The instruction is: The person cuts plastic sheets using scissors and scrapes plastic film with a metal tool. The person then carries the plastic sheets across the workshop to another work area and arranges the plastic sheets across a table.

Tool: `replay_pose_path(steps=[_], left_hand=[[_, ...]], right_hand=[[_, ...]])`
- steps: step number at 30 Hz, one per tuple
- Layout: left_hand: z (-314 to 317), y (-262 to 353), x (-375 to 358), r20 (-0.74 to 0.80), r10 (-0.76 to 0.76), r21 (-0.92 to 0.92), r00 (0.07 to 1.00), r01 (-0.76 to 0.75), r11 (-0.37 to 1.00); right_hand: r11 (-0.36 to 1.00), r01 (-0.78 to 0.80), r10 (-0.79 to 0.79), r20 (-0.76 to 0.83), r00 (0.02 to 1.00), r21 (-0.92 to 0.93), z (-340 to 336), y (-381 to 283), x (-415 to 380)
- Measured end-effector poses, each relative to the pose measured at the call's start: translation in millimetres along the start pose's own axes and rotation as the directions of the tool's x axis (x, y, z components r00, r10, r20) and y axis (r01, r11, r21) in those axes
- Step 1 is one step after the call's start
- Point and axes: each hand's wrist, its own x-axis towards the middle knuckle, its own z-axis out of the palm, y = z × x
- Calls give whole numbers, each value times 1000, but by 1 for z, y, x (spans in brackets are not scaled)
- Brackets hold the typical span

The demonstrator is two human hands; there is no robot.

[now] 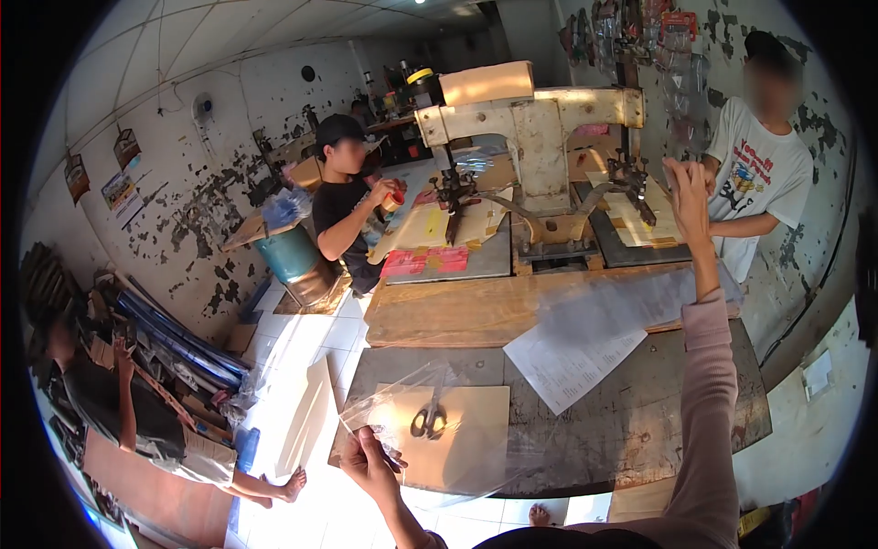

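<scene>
My left hand is closed at the table's front edge, thumb pressed on a clear plastic sheet. A small dark item shows beside its fingers, too small to name. Through the film appear black-handled scissors lying on a cream board. My right hand is raised at the right, its fingers pressed together; what it holds, if anything, I cannot make out. Below that arm a translucent plastic sheet partly covers a printed white paper.
A two-armed press stands behind the table. Pink pieces lie at its left. One person stands left of it, another at the right, a third sits far left. A drum stands behind.
</scene>
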Motion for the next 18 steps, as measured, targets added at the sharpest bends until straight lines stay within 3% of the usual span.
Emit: replay_pose_path(steps=[1,4,7,10,15,16,18], left_hand=[[-8,1,-1,-9,8,-6,1000,-8,1000],[-38,8,-7,-46,36,-14,998,-36,999],[-75,28,-18,-106,100,10,989,-100,995],[-120,59,-36,-227,136,-25,964,-145,989],[-205,107,-72,-451,40,-293,891,-190,937],[-227,109,-79,-411,150,-228,899,-261,938],[-255,126,-93,-459,158,-219,874,-284,933]], right_hand=[[1000,3,-3,22,1000,7,-10,-21,3],[969,237,-238,13,971,64,-40,-90,17],[923,385,-383,-80,920,13,-77,-181,34],[902,419,-416,-50,908,100,-127,-274,44],[788,438,-471,-35,881,433,-215,-406,29],[746,421,-471,-38,881,515,-230,-429,24],[719,379,-460,-10,888,583,-261,-470,18]])
